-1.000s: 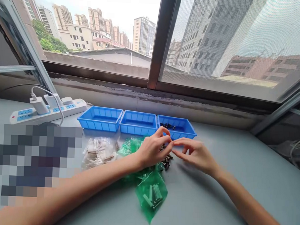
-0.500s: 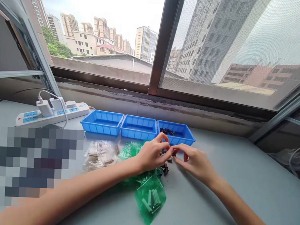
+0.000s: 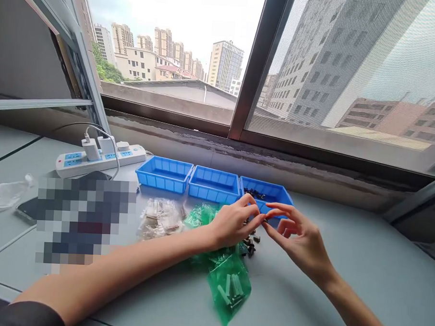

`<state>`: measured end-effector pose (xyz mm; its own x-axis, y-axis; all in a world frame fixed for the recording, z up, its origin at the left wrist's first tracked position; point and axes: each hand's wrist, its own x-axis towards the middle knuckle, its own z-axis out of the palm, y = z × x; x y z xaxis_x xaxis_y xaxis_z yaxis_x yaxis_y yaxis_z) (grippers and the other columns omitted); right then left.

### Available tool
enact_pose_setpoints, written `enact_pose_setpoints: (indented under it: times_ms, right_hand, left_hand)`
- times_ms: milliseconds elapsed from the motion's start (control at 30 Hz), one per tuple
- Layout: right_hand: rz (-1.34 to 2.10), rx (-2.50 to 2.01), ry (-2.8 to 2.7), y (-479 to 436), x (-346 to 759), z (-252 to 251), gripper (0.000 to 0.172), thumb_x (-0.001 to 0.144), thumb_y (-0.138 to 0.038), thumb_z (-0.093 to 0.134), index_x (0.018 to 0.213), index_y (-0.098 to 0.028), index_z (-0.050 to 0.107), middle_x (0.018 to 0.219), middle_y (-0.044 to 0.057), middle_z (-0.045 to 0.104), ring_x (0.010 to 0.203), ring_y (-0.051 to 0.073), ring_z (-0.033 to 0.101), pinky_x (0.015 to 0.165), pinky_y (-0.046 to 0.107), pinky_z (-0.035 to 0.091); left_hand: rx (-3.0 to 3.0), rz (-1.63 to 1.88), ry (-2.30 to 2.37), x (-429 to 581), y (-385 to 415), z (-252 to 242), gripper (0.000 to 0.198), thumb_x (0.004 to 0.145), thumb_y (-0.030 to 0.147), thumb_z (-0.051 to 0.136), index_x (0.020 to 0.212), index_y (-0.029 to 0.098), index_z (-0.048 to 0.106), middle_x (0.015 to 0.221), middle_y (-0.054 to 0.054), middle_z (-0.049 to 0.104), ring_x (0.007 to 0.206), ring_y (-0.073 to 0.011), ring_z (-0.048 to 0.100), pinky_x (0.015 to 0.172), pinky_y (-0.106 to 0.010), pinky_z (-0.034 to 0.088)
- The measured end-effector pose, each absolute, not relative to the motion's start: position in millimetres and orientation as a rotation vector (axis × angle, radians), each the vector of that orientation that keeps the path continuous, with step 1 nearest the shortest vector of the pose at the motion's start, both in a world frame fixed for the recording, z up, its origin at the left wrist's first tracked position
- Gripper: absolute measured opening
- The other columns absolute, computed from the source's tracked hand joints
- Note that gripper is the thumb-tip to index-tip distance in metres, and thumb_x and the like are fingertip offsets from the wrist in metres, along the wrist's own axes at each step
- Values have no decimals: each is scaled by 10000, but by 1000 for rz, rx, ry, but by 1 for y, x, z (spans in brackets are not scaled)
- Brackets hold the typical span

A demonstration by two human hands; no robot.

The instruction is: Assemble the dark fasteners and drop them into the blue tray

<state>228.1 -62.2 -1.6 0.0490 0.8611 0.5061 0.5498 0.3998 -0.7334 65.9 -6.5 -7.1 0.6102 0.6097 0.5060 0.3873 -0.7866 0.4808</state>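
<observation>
Dark screws: in two places, inside the right-hand blue bin (image 3: 270, 190) at the back and in a loose pile (image 3: 250, 250) on the table (image 3: 361, 246), beside the green bags; too overlapped and partly hidden for a firm count, several in each.
Progress: partial, as I judge it; some screws are in a bin, while the loose pile and the bagged parts remain outside.
Power strip: one (image 3: 102, 162), at the far left, with three plugs (image 3: 90, 149) in it.
Blue bins: three in a row, end to end; left bin (image 3: 162, 181), middle bin (image 3: 212, 192), then the right-hand one, where the screws show.
Clear bags: a heap (image 3: 161, 218) in front of the left bin, metal parts inside; number cannot be told.
Green bags: at least two; a crumpled one (image 3: 202, 215) behind the left forearm, and a flat one (image 3: 230, 288) nearest the wearer, with at least three pale rods (image 3: 234, 285) inside.
Left hand: over the pile (image 3: 232, 221), thumb and forefinger drawn narrow, tips meeting the other hand's.
Right hand: just right of the pile (image 3: 306, 241), thumb and forefinger slightly parted.
Grip: a tiny dark piece (image 3: 265, 221), likely one screw, shows where the fingertips meet; which hand bears it, I cannot tell.
</observation>
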Motion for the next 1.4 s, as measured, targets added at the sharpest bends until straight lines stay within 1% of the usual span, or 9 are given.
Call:
enact_pose_setpoints:
  times_ms: [167,367,467,600,800,900,967,1100,1400]
  right_hand:
    - [403,-1235,-1539,-63,226,-4,350,738,-454,701,1004,-238,631,813,30,661,403,83,457,347,237,400]
    - [536,-1211,-1414,-62,227,1,380,662,-476,763,919,-220,648,834,63,696,389,89,449,325,257,421]
    - [605,-1198,-1389,-61,227,3,418,636,-500,771,912,-214,641,827,76,714,379,90,440,315,260,417]
    - [683,-1206,-1348,-59,226,4,471,598,-537,778,904,-210,629,814,90,728,369,86,417,312,261,402]
    - [881,-1178,-1257,-54,225,-1,507,566,-516,802,928,-211,620,815,77,733,361,67,398,323,238,352]
    - [932,-1185,-1192,-53,223,0,537,514,-515,824,904,-202,628,791,71,729,363,63,398,328,230,325]
    - [951,-1192,-1149,-53,222,1,557,478,-508,839,889,-198,630,765,63,722,362,61,394,332,227,310]
    - [965,-1211,-1102,-53,221,4,581,438,-514,848,870,-194,626,736,46,705,367,58,381,344,226,289]
    - [1029,-1286,-1059,-51,225,-1,619,453,-548,832,925,-195,643,790,41,694,392,54,371,375,228,277]
  left_hand:
    - [2518,953,819,66,-6,-7,234,951,316,407,873,172,574,946,-21,533,688,-107,547,549,-209,398]
    - [2541,942,751,64,-6,-7,247,962,319,386,938,191,596,979,-21,546,679,-98,550,554,-206,402]
    - [2542,964,730,64,-5,-8,247,958,319,394,973,193,607,1009,-31,547,644,-87,536,548,-208,405]
    - [2519,983,714,65,-6,-7,216,932,289,429,972,187,615,1020,-46,553,660,-91,538,563,-209,423]
    - [2458,1023,674,63,-9,-4,142,853,258,497,901,180,605,999,-50,555,685,-104,550,558,-208,439]
    - [2456,1010,707,62,-9,-3,125,835,257,513,885,185,603,1015,-50,549,663,-101,548,546,-212,442]
    - [2450,998,729,62,-9,-3,114,828,255,525,886,193,599,1021,-47,545,670,-102,550,568,-219,456]
    - [2436,1015,708,62,-9,-3,119,831,263,531,913,198,588,1025,-45,540,717,-111,554,641,-239,487]
    - [2433,1015,772,64,-9,-2,125,872,262,491,956,200,561,1030,-36,532,670,-96,536,624,-241,471]
